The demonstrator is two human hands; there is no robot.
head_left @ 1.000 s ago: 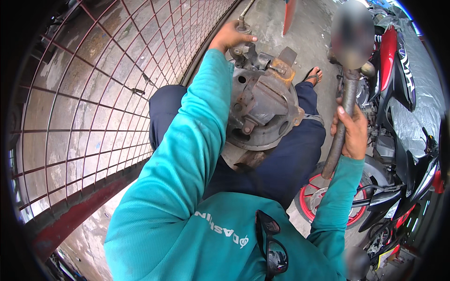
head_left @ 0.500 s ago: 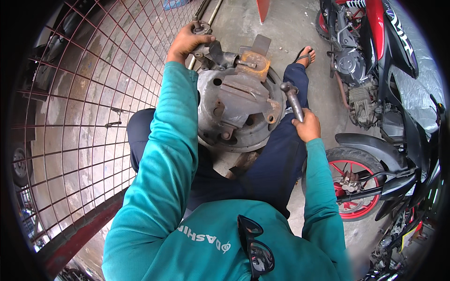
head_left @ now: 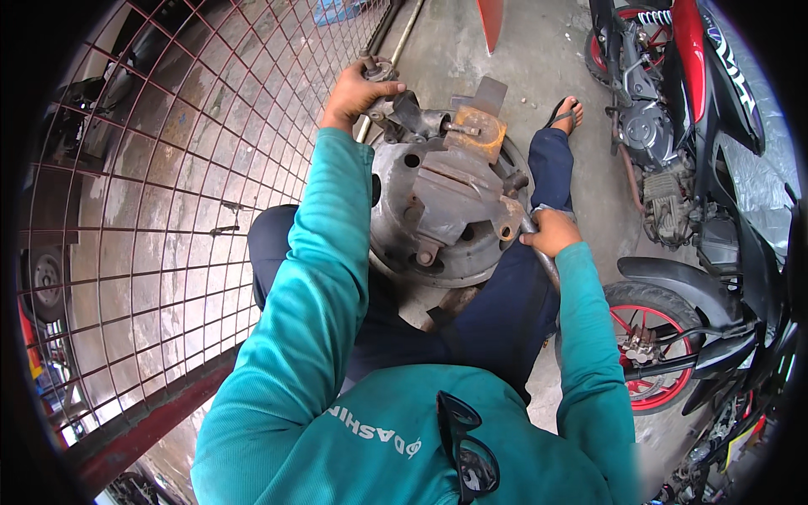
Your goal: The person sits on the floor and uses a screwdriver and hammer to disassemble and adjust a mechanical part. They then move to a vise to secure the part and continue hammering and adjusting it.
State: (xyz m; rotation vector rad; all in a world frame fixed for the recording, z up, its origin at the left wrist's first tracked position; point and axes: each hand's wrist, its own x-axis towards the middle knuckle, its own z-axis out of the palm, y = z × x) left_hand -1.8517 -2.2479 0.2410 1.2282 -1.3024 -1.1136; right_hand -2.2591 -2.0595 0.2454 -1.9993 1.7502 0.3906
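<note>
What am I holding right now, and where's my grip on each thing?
Your right hand grips a hammer by its handle, partway along. Your left hand grasps a dark metal part at its far left end.

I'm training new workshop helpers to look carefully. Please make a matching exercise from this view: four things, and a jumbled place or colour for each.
Things
A. Hammer
B. Sunglasses
C. Nearest motorcycle wheel
D. Heavy metal assembly

Places and colours
1. Between the wearer's spread legs
2. Hanging at the front of the teal shirt
3. Gripped in the right hand
4. Red rim, black tyre

Right pairs: A-3, B-2, C-4, D-1
</note>
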